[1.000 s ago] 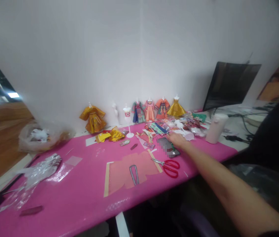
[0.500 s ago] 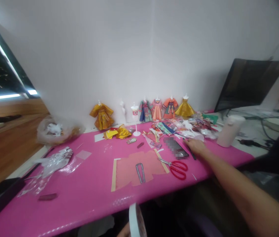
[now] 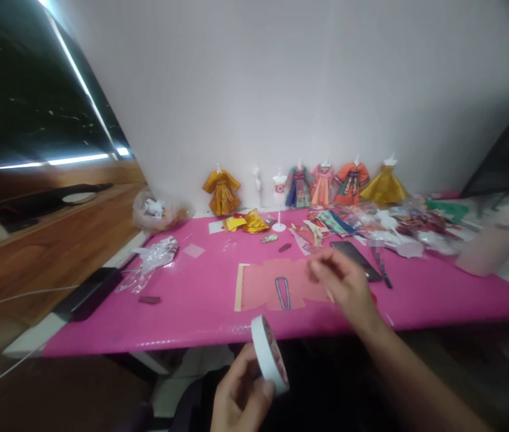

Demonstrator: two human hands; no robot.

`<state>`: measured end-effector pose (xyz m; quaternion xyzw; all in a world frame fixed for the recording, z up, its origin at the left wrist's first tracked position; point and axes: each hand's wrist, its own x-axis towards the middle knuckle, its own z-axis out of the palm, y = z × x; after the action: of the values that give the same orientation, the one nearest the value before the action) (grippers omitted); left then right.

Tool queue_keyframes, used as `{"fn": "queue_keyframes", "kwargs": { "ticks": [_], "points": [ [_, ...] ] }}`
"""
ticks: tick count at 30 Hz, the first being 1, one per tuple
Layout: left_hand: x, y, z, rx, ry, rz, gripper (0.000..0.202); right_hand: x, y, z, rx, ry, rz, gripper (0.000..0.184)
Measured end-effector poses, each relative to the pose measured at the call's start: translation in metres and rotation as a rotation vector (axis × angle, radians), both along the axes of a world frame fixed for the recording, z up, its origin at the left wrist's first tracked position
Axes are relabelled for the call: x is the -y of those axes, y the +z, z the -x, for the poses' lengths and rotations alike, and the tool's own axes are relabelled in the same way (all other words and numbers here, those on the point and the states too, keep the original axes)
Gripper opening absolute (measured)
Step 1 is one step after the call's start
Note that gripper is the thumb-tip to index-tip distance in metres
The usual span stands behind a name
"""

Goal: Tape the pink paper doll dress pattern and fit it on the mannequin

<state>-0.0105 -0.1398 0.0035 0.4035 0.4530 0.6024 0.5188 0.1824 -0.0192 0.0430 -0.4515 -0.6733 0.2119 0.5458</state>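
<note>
Holding the tape roll [image 3: 261, 345] by its lower part, the left fingers [image 3: 256, 405] are closed round it just in front of the worktop [image 3: 195, 327]; it tilts between thumb and fingers, clear of the surface. Since half a second ago, the right fingers [image 3: 333, 261] have left the slim black tool [image 3: 384, 273], which now lies beyond them to their right, and come back over the pink sheet [image 3: 256, 285]. The roll has also risen further into view, so both sets of fingers are now nearer each other, the left ones lower and closer to the body. The right fingers are loosely bent, and I cannot tell whether anything is between them.

Around the roll runs a smooth, pale outer band; its inner side looks pinkish. Below and left of the right fingers, the flat sheet has notched edges and a tan strip along its left side. On it rests a narrow grey loop [image 3: 277, 289], apparently patterned. The right hand partly hides a dark, glossy flat slab [image 3: 360, 258], and a bit of red handle [image 3: 374, 297] peeps out beside the wrist.

Farther left of both sets of fingers lies crinkled clear plastic [image 3: 157, 255]. Beyond the right fingers, a loose heap of scraps [image 3: 393, 222] mixes cloth and shiny film, and a shiny gold skirt [image 3: 384, 185] flares by the wall.
</note>
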Motion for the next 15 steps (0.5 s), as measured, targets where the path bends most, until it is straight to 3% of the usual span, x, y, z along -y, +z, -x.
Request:
{"fn": "queue_keyframes", "kwargs": {
  "ticks": [2, 5, 10, 15],
  "points": [
    [0.003, 0.001, 0.0, 0.015, 0.01, -0.015, 0.031, 0.042, -0.002, 0.015, 0.004, 0.199, 0.087, 0.019],
    [0.006, -0.001, 0.001, -0.029, -0.007, -0.025, 0.031, 0.08, -0.006, 0.021, 0.003, 0.354, 0.232, 0.016],
    [0.011, -0.008, 0.005, -0.129, -0.132, -0.074, 0.026, 0.099, -0.013, 0.023, -0.084, 0.507, 0.431, 0.016],
    [0.014, -0.01, 0.004, -0.197, -0.15, -0.13, 0.031, 0.104, -0.018, 0.027, -0.197, 0.508, 0.514, 0.012]
  ]
}}
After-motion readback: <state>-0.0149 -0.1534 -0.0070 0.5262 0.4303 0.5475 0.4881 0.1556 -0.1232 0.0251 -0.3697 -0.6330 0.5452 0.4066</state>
